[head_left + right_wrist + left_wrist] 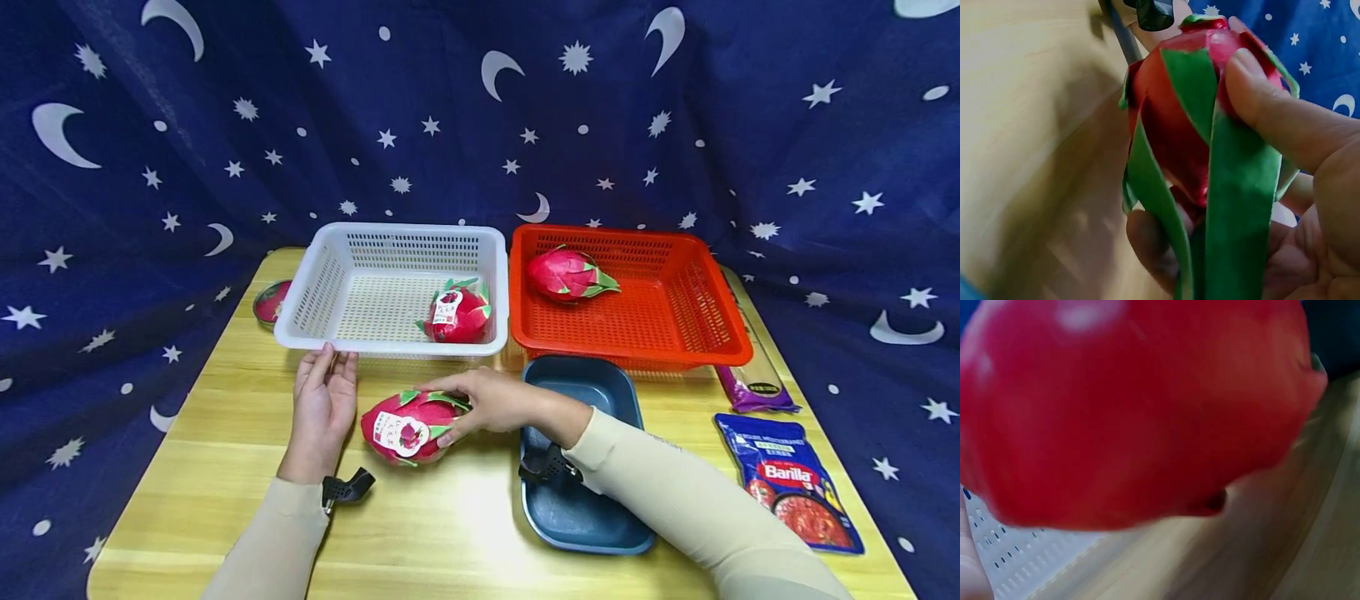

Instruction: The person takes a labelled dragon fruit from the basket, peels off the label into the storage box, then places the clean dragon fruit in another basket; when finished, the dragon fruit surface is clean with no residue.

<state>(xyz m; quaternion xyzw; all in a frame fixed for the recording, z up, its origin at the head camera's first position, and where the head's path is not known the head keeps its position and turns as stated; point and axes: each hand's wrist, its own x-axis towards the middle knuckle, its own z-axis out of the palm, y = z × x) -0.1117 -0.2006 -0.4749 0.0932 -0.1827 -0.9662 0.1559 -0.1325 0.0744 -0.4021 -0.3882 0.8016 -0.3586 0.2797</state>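
Note:
My right hand grips the leafy end of a dragon fruit above the wooden table. The white label on this fruit faces the head camera. In the right wrist view, thumb and fingers curl round its green scales. My left hand is palm-up at the front rim of the white basket, fingertips at the rim and no fruit in it. The held fruit fills most of the left wrist view. A second labelled dragon fruit lies inside the white basket, at the right.
A red basket holds another dragon fruit. Under my right forearm sits a dark blue tray. A Barilla pouch and a purple packet lie at the right. A round tin is left of the white basket.

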